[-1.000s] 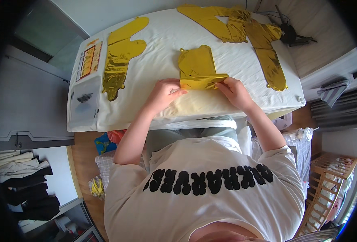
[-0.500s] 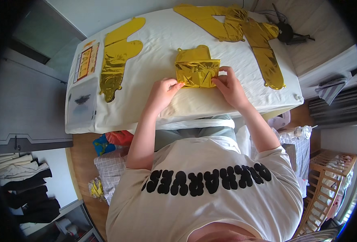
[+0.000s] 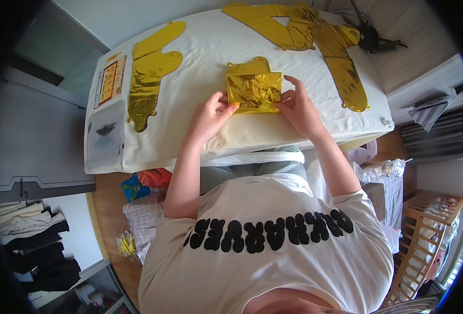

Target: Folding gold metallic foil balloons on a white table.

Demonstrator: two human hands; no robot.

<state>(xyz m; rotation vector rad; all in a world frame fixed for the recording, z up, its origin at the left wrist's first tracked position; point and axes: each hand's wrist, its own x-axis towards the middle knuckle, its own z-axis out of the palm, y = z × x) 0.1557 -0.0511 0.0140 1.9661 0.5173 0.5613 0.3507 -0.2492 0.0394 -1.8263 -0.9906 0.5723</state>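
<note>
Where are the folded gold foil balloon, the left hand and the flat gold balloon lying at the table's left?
folded gold foil balloon (image 3: 254, 90), head view, centre of its creased top face.
left hand (image 3: 210, 114), head view, back of the hand.
flat gold balloon (image 3: 149, 70), head view, its middle.

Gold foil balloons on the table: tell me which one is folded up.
The folded gold balloon between the left hand and right hand. The balloon at the left and those at the far right lie flat, unfolded.

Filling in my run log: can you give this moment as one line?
left hand: on left edge of folded gold foil balloon | right hand: on its right edge | balloon: flat on white table
</note>
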